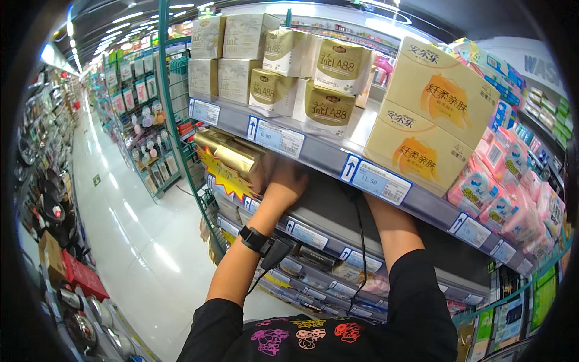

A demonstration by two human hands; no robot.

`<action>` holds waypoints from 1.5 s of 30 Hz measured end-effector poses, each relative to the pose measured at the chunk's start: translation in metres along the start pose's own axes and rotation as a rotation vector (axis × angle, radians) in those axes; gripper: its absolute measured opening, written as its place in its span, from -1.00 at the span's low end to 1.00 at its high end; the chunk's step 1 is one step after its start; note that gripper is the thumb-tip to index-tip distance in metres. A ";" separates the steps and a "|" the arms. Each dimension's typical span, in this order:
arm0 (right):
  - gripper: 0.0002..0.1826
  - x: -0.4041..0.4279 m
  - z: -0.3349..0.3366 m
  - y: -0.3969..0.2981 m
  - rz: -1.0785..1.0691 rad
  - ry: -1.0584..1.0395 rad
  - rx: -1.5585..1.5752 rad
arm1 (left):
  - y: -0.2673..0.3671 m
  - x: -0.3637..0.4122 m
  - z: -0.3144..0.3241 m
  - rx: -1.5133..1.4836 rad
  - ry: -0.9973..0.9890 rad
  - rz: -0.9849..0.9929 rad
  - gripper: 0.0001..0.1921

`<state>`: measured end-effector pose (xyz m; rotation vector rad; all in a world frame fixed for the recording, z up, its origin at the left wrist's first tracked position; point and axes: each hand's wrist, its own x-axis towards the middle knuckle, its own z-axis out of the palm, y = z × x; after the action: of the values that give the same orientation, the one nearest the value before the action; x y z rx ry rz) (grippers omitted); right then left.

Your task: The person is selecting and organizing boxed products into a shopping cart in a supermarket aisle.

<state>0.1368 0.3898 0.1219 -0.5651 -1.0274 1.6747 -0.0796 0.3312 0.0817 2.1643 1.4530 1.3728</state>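
Note:
Both my arms reach into the shelf below the top one. Blurred, my left hand point(287, 176) is beside gold packages point(237, 158) at the shelf's left end; its fingers are too smeared to tell whether they touch them. A yellow starburst tag point(224, 174) hangs before these packages. My right forearm point(393, 221) passes under the top shelf's edge, which hides my right hand. On the top shelf stand white-and-gold packs point(334, 65), pale boxes point(239, 77) and two stacked cream cartons with orange print point(411, 154). Pink packs point(506, 181) lie to their right.
The top shelf's edge with price labels point(278, 135) crosses above my forearms. A black cable point(363, 244) hangs between my arms. At left is a glossy aisle floor point(131, 231), with pans point(56, 190) along its far side. A green rack post point(169, 90) stands by the shelf's left end.

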 end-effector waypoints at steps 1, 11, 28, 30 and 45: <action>-0.72 0.000 0.000 0.001 0.011 -0.008 0.020 | -0.004 -0.001 0.004 -0.018 -0.017 -0.030 -0.55; -0.72 -0.039 0.016 -0.010 0.191 -0.070 0.235 | 0.032 0.004 -0.021 -0.151 -0.189 0.020 -0.64; -0.74 -0.194 0.150 0.069 0.029 0.198 -0.283 | 0.053 -0.127 -0.124 -0.849 -0.581 0.024 -0.07; -0.76 -0.212 0.149 0.091 0.019 0.236 -0.273 | 0.052 -0.141 -0.129 -0.948 -0.695 -0.099 -0.03; -0.58 -0.428 0.147 0.190 -0.025 0.892 0.205 | 0.095 -0.283 -0.045 -1.430 -1.220 -0.919 -0.44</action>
<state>0.0698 -0.0777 -0.0126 -1.0218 -0.2101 1.2589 -0.0799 0.0407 -0.0009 0.7351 0.4132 0.2407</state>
